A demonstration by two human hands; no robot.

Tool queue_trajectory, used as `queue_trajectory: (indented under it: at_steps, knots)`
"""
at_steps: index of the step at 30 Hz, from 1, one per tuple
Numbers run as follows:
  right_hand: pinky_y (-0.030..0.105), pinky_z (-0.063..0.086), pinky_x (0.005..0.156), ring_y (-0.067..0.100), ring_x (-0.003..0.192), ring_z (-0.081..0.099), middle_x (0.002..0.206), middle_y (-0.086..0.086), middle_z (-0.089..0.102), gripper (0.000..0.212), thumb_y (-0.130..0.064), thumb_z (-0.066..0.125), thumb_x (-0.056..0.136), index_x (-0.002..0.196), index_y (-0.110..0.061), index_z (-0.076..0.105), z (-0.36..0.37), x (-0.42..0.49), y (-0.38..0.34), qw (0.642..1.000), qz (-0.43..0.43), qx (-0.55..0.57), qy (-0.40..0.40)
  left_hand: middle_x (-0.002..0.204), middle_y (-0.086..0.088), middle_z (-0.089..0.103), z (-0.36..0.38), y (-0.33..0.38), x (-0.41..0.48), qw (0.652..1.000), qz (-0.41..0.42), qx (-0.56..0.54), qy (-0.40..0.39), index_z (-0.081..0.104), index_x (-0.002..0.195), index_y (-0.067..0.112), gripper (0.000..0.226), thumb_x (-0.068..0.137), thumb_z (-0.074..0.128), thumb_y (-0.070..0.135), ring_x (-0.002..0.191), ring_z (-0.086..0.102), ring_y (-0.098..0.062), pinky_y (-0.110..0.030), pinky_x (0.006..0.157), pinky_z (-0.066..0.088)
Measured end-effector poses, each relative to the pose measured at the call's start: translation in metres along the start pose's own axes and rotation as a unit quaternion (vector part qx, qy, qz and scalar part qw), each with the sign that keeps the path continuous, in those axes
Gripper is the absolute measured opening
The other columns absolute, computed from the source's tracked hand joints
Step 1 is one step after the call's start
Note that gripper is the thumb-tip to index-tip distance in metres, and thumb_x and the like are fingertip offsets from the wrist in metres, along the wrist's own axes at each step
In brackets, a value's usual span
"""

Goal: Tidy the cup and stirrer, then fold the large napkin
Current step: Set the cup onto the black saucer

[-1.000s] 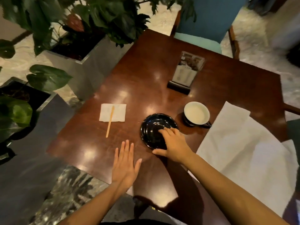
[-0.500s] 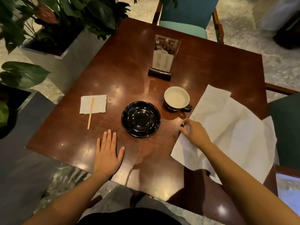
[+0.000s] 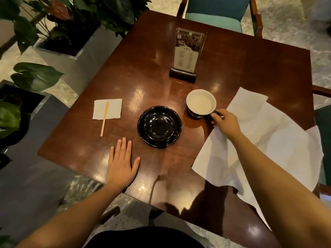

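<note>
Cup (image 3: pixel 201 103) handle pinched by right hand (image 3: pixel 226 123), beside saucer (image 3: pixel 159 126).

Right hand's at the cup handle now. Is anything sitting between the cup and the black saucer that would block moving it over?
Nothing visible does. The right hand is at the handle of the cup, and only bare table separates it from the empty saucer just to its left. The left hand lies flat nearer the person, clear of that path.

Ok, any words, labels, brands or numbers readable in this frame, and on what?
None can be read.
Menu card in the acrylic stand: rows of print and a small green round logo at the top, all too small and blurred to read.
Cup, saucer, napkins: no markings visible.
</note>
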State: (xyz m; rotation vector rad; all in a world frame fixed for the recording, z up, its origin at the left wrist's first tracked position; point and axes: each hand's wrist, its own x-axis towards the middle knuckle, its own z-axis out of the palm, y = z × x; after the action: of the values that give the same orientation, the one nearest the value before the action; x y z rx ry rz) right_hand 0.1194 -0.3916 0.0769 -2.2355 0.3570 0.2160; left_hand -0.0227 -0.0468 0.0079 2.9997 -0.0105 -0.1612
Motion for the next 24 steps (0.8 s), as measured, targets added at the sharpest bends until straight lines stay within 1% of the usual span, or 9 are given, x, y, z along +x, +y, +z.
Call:
queue_trajectory:
  at_steps: [2,6,11,13,17,18,21,22,24]
  knots:
    - [0.029,0.052,0.083,0.02,0.077,0.066,0.095,0.011,0.069,0.025,-0.023,0.054,0.094,0.112,-0.008,0.063,-0.006,0.003,0.002,1.0,-0.009,0.016,-0.023,0.155,-0.01,0.012,0.0,0.0,0.0,1.0,-0.001,0.002,0.001,0.017,0.147,0.007,0.071,0.093,0.014,0.054,0.144,0.005,-0.022,-0.038,0.116,-0.003]
    - [0.012,0.045,0.07,0.017,0.076,0.066,0.099,0.011,0.069,0.025,-0.02,0.053,0.094,0.112,-0.008,0.065,-0.008,0.004,0.003,0.999,-0.03,0.021,-0.024,0.156,-0.01,0.012,0.0,0.001,0.0,1.0,-0.002,0.0,-0.002,0.017,0.147,0.008,0.072,0.093,0.013,0.054,0.144,0.005,-0.022,-0.038,0.116,-0.003]
    - [0.023,0.048,0.079,0.018,0.078,0.067,0.1,0.013,0.07,0.025,-0.021,0.052,0.095,0.112,-0.006,0.063,-0.004,0.002,0.005,0.999,-0.051,-0.005,-0.011,0.155,-0.011,0.013,-0.001,0.001,-0.001,1.0,-0.002,0.008,-0.003,0.018,0.147,0.007,0.071,0.093,0.013,0.054,0.144,0.005,-0.022,-0.038,0.116,-0.003]
    - [0.023,0.048,0.081,0.018,0.079,0.066,0.1,0.011,0.07,0.026,-0.022,0.052,0.094,0.113,-0.007,0.063,-0.004,0.0,0.004,0.998,-0.055,-0.015,-0.011,0.155,-0.011,0.014,-0.001,0.001,0.0,1.0,-0.003,0.008,-0.003,0.019,0.147,0.007,0.071,0.093,0.016,0.053,0.144,0.006,-0.022,-0.037,0.116,-0.003]
    - [0.012,0.045,0.071,0.013,0.075,0.064,0.095,0.006,0.067,0.025,-0.022,0.054,0.093,0.112,-0.008,0.064,-0.004,-0.006,-0.001,0.996,-0.087,-0.032,-0.01,0.155,-0.011,0.015,-0.001,0.001,0.0,1.0,-0.003,0.015,-0.004,0.02,0.147,0.007,0.07,0.093,0.017,0.053,0.144,0.006,-0.022,-0.038,0.116,-0.003]
    - [0.012,0.044,0.07,0.015,0.077,0.064,0.095,0.006,0.068,0.025,-0.022,0.054,0.093,0.111,-0.008,0.065,-0.004,-0.008,-0.003,0.994,-0.102,-0.036,-0.005,0.155,-0.011,0.015,-0.001,0.001,0.0,1.0,-0.004,0.017,-0.004,0.019,0.147,0.008,0.07,0.093,0.017,0.053,0.144,0.006,-0.022,-0.038,0.116,-0.003]
    - [0.025,0.052,0.077,0.02,0.081,0.066,0.094,0.006,0.069,0.023,-0.023,0.055,0.093,0.108,-0.01,0.066,-0.002,-0.015,-0.014,0.989,-0.144,-0.029,-0.006,0.155,-0.011,0.014,0.0,0.001,0.0,1.0,-0.006,0.02,-0.003,0.018,0.147,0.008,0.07,0.093,0.017,0.053,0.144,0.005,-0.021,-0.037,0.116,-0.003]
    - [0.027,0.053,0.078,0.018,0.078,0.067,0.092,0.005,0.07,0.022,-0.023,0.055,0.092,0.107,-0.01,0.067,-0.001,-0.018,-0.018,0.988,-0.154,-0.019,-0.013,0.156,-0.01,0.013,0.0,0.001,0.0,1.0,-0.006,0.02,-0.003,0.018,0.147,0.009,0.07,0.093,0.017,0.053,0.144,0.005,-0.021,-0.038,0.116,-0.003]
    - [0.021,0.053,0.075,0.008,0.072,0.068,0.086,0.002,0.07,0.02,-0.021,0.056,0.092,0.104,-0.01,0.067,0.004,-0.023,-0.028,0.984,-0.176,-0.002,-0.025,0.156,-0.01,0.012,0.001,0.0,0.001,1.0,-0.006,0.022,-0.003,0.017,0.148,0.009,0.07,0.093,0.017,0.053,0.144,0.004,-0.021,-0.038,0.116,-0.002]
